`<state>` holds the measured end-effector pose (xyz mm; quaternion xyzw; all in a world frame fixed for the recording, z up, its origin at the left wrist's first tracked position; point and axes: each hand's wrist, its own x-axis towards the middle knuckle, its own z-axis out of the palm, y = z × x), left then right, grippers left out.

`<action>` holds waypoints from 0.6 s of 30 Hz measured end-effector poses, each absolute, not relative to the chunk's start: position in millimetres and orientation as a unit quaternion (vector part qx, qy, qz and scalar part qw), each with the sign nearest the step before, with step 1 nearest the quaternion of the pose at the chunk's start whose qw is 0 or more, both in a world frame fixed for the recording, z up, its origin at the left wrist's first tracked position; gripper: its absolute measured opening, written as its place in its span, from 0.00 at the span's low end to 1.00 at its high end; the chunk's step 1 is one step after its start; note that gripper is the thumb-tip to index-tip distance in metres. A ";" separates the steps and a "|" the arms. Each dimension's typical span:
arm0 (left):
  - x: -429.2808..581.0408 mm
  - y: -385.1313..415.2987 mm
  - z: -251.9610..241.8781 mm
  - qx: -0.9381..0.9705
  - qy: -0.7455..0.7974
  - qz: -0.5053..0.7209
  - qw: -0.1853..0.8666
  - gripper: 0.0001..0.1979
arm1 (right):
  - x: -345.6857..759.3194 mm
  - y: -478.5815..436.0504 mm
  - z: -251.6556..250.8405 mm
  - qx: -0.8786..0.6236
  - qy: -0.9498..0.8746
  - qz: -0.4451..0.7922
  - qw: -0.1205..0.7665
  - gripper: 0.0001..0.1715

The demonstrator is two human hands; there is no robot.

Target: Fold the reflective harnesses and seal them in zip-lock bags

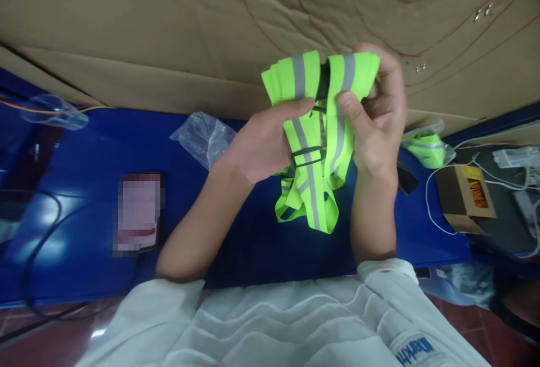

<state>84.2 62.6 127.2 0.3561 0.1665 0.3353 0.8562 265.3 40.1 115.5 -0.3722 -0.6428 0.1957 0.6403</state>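
A bundle of neon yellow-green reflective straps [314,178], with grey stripes down the middle, hangs between my hands above the blue table. It looks like a folded reflective vest. My left hand [270,139] grips its left side, thumb laid across the front. On the right, my right hand [377,113] pinches the folded band, thumb in front and fingers behind. A black buckle [307,156] sits on one strap under my left thumb. Loose loops dangle below, and my left fingers are partly hidden behind the straps.
A clear plastic bag [205,136] lies left of my hands on the blue table [270,249]. Further left are a blurred-out phone-like object [139,209] and a clear cup [54,112]. At right are a bagged neon bundle [428,147], a cardboard box [458,189] and cables. Cardboard [147,29] stands behind.
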 end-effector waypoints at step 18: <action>67.7 79.4 131.4 0.343 0.264 0.389 0.813 0.13 | 281.2 27.8 126.6 -0.357 -0.734 0.277 0.507 0.20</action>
